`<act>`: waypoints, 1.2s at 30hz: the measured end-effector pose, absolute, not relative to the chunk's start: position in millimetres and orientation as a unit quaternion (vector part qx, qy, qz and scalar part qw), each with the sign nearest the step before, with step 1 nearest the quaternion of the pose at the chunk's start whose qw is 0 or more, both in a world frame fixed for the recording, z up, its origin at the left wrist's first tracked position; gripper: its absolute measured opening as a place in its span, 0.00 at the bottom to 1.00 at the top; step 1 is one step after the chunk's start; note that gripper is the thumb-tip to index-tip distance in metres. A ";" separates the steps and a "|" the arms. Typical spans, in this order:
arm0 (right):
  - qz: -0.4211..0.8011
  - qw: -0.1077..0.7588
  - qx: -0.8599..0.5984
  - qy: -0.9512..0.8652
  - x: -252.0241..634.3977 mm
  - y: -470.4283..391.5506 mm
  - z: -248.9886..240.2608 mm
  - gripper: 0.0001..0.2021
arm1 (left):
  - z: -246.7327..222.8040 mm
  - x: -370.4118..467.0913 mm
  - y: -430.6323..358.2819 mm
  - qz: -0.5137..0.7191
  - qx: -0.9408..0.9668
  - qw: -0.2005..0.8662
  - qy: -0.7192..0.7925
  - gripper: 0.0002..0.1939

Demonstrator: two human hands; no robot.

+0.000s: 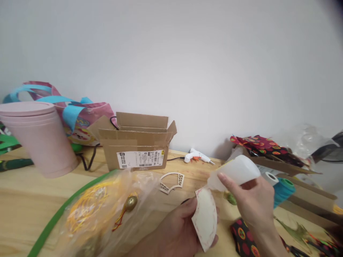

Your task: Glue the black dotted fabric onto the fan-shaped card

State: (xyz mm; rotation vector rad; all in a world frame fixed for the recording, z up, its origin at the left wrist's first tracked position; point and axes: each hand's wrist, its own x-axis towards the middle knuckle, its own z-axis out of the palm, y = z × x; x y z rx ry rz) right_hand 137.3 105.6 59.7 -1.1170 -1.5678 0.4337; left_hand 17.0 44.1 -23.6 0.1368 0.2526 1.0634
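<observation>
My left hand (178, 226) is closed around a cream fan-shaped piece (205, 218) with faint pink marks along its edges, its flat face turned up. My right hand (255, 200) grips a translucent white squeeze bottle (239, 169), tilted so that its narrow end points down and left. That end lies at the upper edge of the fan-shaped piece; whether they touch or anything flows out, I cannot tell. Behind the left hand a pale openwork fan-shaped frame (171, 182) lies flat on the wooden table (18, 207).
A clear bag (144, 200) with yellow cords and a brass bell (131, 202) lies left. Behind stand a cardboard box (136, 150), a pink tumbler (43, 139) and a white glue gun (197, 156). Patterned fabric (242, 237) and teal rolls (284, 191) are at right.
</observation>
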 end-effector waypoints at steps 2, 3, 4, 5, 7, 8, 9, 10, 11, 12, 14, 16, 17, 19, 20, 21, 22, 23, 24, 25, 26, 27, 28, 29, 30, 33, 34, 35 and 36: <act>0.210 0.558 -0.474 -0.648 137.5 107.4 60.0 0.17 | -23.9 16.8 44.2 0.503 0.067 0.854 0.119 0.16; 0.218 0.558 -0.469 -0.649 137.3 107.9 59.6 0.17 | -24.2 16.7 44.4 0.502 0.066 0.854 0.119 0.16; 0.219 0.555 -0.463 -0.655 136.9 108.0 58.9 0.17 | -24.4 16.5 44.5 0.501 0.065 0.855 0.119 0.16; 0.215 0.550 -0.456 -0.665 136.4 107.9 58.1 0.16 | -24.5 16.3 44.6 0.502 0.063 0.854 0.119 0.16; 0.196 0.547 -0.449 -0.678 136.0 107.8 57.0 0.17 | -23.8 15.8 44.4 0.507 0.061 0.852 0.120 0.17; 0.189 0.550 -0.450 -0.677 136.1 107.8 56.9 0.17 | -23.0 15.6 44.1 0.509 0.061 0.850 0.121 0.17; 0.188 0.556 -0.454 -0.670 136.4 107.8 57.0 0.18 | -22.0 15.5 43.6 0.511 0.062 0.849 0.122 0.16; 0.193 0.563 -0.458 -0.660 136.8 107.8 57.2 0.18 | -21.0 15.5 42.9 0.510 0.065 0.849 0.122 0.16; 0.200 0.568 -0.463 -0.651 137.2 107.7 57.4 0.18 | -20.2 15.6 42.3 0.510 0.068 0.849 0.123 0.16; 0.208 0.569 -0.465 -0.646 137.4 107.3 57.5 0.18 | -19.7 15.7 41.7 0.509 0.070 0.849 0.122 0.16; 0.221 0.562 -0.458 -0.652 137.1 106.1 56.8 0.17 | -19.9 16.2 40.9 0.507 0.072 0.850 0.121 0.16; 0.228 0.554 -0.445 -0.666 136.3 105.3 55.4 0.16 | -21.0 16.4 40.8 0.509 0.069 0.849 0.122 0.16; 0.230 0.551 -0.441 -0.670 136.0 105.3 54.9 0.16 | -21.5 16.5 40.9 0.510 0.067 0.849 0.124 0.17; 0.225 0.556 -0.447 -0.664 136.2 106.3 54.7 0.17 | -21.9 16.6 41.4 0.509 0.065 0.849 0.129 0.17; 0.223 0.561 -0.452 -0.657 136.5 106.9 55.1 0.18 | -21.8 16.6 41.5 0.507 0.066 0.849 0.132 0.17; 0.222 0.566 -0.458 -0.648 136.9 107.1 55.6 0.18 | -21.5 16.6 41.6 0.505 0.066 0.850 0.135 0.17; 0.225 0.570 -0.462 -0.641 137.0 106.9 56.3 0.18 | -21.1 16.5 41.6 0.504 0.067 0.850 0.137 0.17; 0.231 0.571 -0.461 -0.638 136.9 106.1 56.9 0.19 | -20.8 16.5 41.6 0.505 0.068 0.850 0.137 0.16; 0.240 0.569 -0.456 -0.641 136.3 104.8 57.4 0.18 | -20.5 16.4 41.6 0.505 0.069 0.849 0.137 0.16; 0.247 0.564 -0.450 -0.647 135.5 103.2 57.7 0.17 | -20.5 16.4 41.6 0.507 0.070 0.848 0.137 0.16; 0.249 0.559 -0.444 -0.655 134.6 101.6 57.8 0.16 | -20.5 16.4 41.5 0.509 0.070 0.847 0.136 0.16; 0.247 0.553 -0.438 -0.664 133.7 100.2 57.7 0.15 | -20.8 16.5 41.4 0.512 0.069 0.846 0.135 0.16; 0.239 0.549 -0.435 -0.673 133.0 99.3 57.5 0.14 | -21.1 16.6 41.3 0.514 0.069 0.844 0.135 0.15; 0.228 0.548 -0.434 -0.678 132.6 98.9 57.2 0.14 | -21.4 16.8 41.1 0.516 0.069 0.843 0.135 0.15; 0.219 0.549 -0.437 -0.678 132.4 99.0 56.8 0.14 | -21.7 17.0 40.8 0.518 0.070 0.842 0.136 0.15; 0.223 0.560 -0.446 -0.662 132.9 100.2 55.9 0.16 | -21.6 17.6 40.4 0.513 0.075 0.844 0.139 0.15; 0.232 0.559 -0.446 -0.659 133.1 100.4 55.8 0.16 | -21.3 17.6 40.3 0.511 0.076 0.845 0.139 0.15; 0.238 0.555 -0.445 -0.661 133.4 100.5 55.9 0.15 | -20.9 17.7 40.3 0.509 0.076 0.846 0.139 0.15; 0.238 0.549 -0.444 -0.667 133.7 100.7 56.1 0.15 | -20.4 17.6 40.4 0.511 0.076 0.845 0.139 0.15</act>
